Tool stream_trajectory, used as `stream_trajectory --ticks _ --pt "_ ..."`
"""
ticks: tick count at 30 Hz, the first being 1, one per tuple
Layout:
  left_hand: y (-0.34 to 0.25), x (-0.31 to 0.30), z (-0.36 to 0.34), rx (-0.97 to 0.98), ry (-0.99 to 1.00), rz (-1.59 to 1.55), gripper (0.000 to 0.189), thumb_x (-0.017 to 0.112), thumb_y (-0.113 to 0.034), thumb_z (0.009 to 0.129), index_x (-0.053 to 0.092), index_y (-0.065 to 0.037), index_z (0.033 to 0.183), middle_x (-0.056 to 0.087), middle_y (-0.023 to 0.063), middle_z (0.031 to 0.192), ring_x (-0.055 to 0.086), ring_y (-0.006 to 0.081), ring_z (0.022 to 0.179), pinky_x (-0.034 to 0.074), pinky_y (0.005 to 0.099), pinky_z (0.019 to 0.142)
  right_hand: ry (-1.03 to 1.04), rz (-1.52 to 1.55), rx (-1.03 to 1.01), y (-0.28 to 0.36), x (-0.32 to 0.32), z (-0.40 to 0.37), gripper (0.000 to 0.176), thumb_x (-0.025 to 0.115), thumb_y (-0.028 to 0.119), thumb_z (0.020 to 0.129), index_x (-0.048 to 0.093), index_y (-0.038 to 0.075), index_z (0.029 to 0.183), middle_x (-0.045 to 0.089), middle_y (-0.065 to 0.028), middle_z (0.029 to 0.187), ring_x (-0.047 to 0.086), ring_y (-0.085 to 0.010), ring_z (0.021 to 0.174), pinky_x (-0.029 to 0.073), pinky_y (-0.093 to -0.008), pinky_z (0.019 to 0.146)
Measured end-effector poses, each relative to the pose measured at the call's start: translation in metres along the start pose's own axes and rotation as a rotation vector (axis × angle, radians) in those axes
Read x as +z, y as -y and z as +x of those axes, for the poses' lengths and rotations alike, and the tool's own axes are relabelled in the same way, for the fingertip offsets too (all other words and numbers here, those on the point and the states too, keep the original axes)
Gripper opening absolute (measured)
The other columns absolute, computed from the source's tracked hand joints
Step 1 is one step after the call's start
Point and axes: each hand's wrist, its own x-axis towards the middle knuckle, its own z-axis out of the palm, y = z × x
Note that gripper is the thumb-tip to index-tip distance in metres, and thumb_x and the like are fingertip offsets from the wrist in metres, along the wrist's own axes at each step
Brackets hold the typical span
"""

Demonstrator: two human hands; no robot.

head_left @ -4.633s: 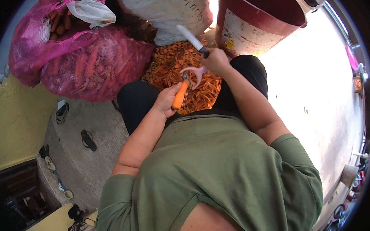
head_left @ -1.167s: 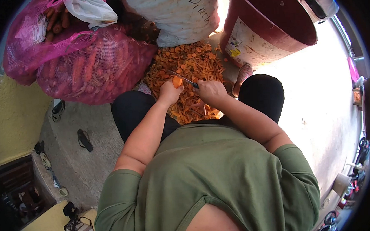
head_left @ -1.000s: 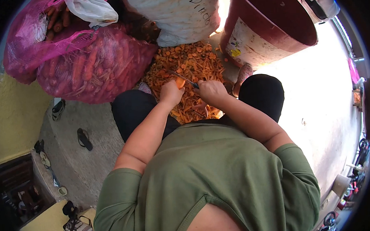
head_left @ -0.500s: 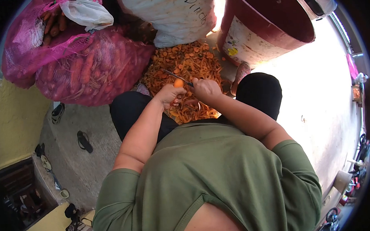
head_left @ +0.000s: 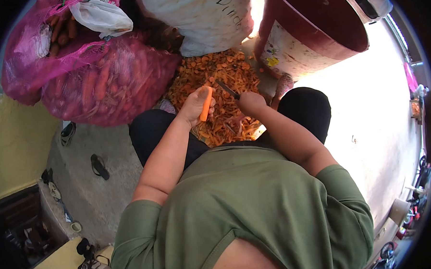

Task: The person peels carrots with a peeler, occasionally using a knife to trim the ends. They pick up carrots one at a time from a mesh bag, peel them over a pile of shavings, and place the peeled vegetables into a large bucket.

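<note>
A peeled, bright orange carrot [head_left: 206, 105] is gripped in my left hand [head_left: 193, 106], standing nearly lengthwise with its lower end showing below the thumb. My right hand [head_left: 251, 104] is closed around the handle of a knife [head_left: 227, 89]. The dark blade points up and to the left, apart from the carrot. Beneath both hands spreads a heap of carrot peelings and cut ends [head_left: 217, 69] on the ground between my feet.
Pink mesh sacks of carrots [head_left: 105, 84] lie at the upper left, with a white plastic bag [head_left: 102, 17] on top. Ahead stands a white sack [head_left: 198, 20] with handwriting. A large maroon tub [head_left: 312, 31] is at the upper right. A dark slipper [head_left: 99, 166] lies on the concrete at left.
The carrot has turned from end-on to lengthwise in my left hand. My right hand has moved the knife right, away from the carrot.
</note>
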Motion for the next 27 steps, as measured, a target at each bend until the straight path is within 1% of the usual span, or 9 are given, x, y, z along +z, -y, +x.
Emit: stream_trajectory --ticks 6,9,12,15,17,18,20,23,27 --pt "-0.009 0.004 -0.001 -0.116 0.224 -0.394 0.062 0.026 -0.058 0.086 0.045 -0.006 0.114 0.048 0.0030 0.068 0.043 0.0072 0.049 0.041 0.0219 0.045 0.249 -0.205 -0.088 -0.015 0.041 0.025 0.027 0.050 0.027 0.079 0.063 0.007 0.093 0.062 -0.0112 0.093 0.060 -0.0252 0.087 0.047 -0.0365 0.072" --pt "-0.011 0.007 -0.002 -0.128 0.251 -0.463 0.054 0.033 -0.052 0.088 0.047 -0.004 0.109 0.050 0.0053 0.068 0.047 0.0094 0.050 0.041 0.0223 0.044 0.271 -0.188 -0.134 -0.007 0.030 0.016 0.027 0.051 0.027 0.079 0.062 0.007 0.093 0.062 -0.0104 0.092 0.060 -0.0249 0.088 0.047 -0.0364 0.072" --pt "-0.004 0.012 0.018 -0.291 -0.154 -0.061 0.044 0.040 -0.043 0.089 0.047 -0.003 0.104 0.052 0.0079 0.071 0.051 0.0133 0.052 0.044 0.0244 0.046 0.270 -0.195 -0.081 -0.004 0.023 0.014 0.028 0.051 0.029 0.080 0.062 0.008 0.095 0.062 -0.0099 0.093 0.059 -0.0246 0.089 0.047 -0.0364 0.073" --pt "-0.026 0.033 0.048 -0.206 -0.090 0.291 0.032 0.046 -0.032 0.088 0.048 -0.002 0.100 0.054 0.0091 0.073 0.054 0.0174 0.055 0.046 0.0278 0.049 0.292 -0.194 -0.129 -0.004 0.020 0.012 0.031 0.052 0.033 0.080 0.062 0.009 0.097 0.062 -0.0094 0.093 0.059 -0.0246 0.090 0.047 -0.0365 0.074" --pt "-0.077 0.071 0.067 0.067 0.058 0.060 0.030 0.043 -0.023 0.088 0.047 -0.002 0.109 0.055 0.0116 0.085 0.057 0.0210 0.073 0.048 0.0297 0.061 0.273 -0.164 -0.127 -0.004 0.023 0.014 0.032 0.051 0.035 0.080 0.061 0.010 0.098 0.062 -0.0092 0.094 0.058 -0.0248 0.091 0.046 -0.0367 0.074" --pt "-0.112 0.092 0.059 0.273 0.294 -0.044 0.039 0.044 -0.026 0.088 0.043 -0.003 0.119 0.054 0.0131 0.099 0.056 0.0211 0.084 0.048 0.0282 0.069 0.268 -0.149 -0.126 -0.004 0.025 0.014 0.033 0.051 0.036 0.080 0.061 0.010 0.099 0.062 -0.0091 0.095 0.058 -0.0249 0.091 0.046 -0.0368 0.075" --pt "-0.165 0.131 0.033 0.464 0.406 -0.166 0.045 0.045 -0.032 0.087 0.041 -0.006 0.124 0.053 0.0144 0.108 0.055 0.0202 0.093 0.046 0.0271 0.074 0.268 -0.118 -0.105 -0.005 0.025 0.013 0.034 0.051 0.036 0.080 0.061 0.009 0.097 0.062 -0.0093 0.094 0.058 -0.0252 0.091 0.046 -0.0369 0.075" --pt "-0.188 0.135 0.023 0.548 0.549 0.057 0.044 0.048 -0.034 0.087 0.043 -0.008 0.122 0.052 0.0149 0.113 0.053 0.0206 0.100 0.045 0.0280 0.077 0.236 -0.120 -0.092 -0.007 0.027 0.019 0.035 0.051 0.037 0.080 0.062 0.007 0.094 0.062 -0.0104 0.094 0.058 -0.0256 0.091 0.046 -0.0371 0.075" --pt "-0.190 0.089 0.021 0.250 0.390 1.109 0.048 0.053 -0.033 0.084 0.043 -0.004 0.121 0.055 0.0153 0.110 0.053 0.0227 0.101 0.044 0.0303 0.080 0.205 -0.080 -0.091 -0.006 0.028 0.025 0.034 0.051 0.036 0.079 0.063 0.005 0.089 0.062 -0.0125 0.091 0.059 -0.0261 0.090 0.046 -0.0373 0.075"
